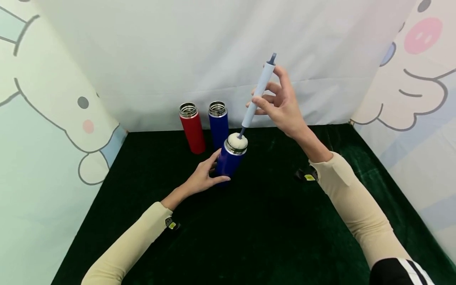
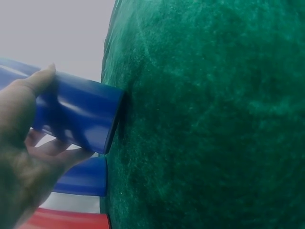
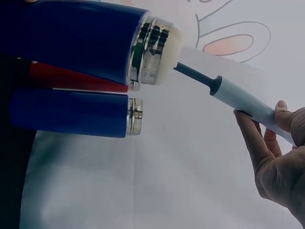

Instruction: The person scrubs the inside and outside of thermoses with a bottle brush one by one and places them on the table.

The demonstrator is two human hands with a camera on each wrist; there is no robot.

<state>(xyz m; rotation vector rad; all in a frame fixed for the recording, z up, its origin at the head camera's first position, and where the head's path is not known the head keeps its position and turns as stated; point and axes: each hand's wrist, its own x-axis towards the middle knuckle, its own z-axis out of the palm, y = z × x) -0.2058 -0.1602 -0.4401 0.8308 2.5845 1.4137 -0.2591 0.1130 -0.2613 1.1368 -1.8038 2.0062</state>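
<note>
Green cloth [image 1: 270, 229] lay under a tilted blue bottle [image 1: 229, 164] with a brush [image 1: 259, 92] at its mouth.
The left hand [image 1: 200, 178] was clamped round the bottle's side; the right hand [image 1: 285, 107] pinched the brush. The sponge head [image 1: 235, 142] bulged from that mouth. Judged hazard: an off-axis push against a weak left grip might have tipped the bottle.

The right hand [image 3: 283, 174] holds a brush [image 3: 243, 99]; white sponge [image 3: 171, 56] bulges from 1 of 2 blue bottles [image 3: 81, 40].
</note>
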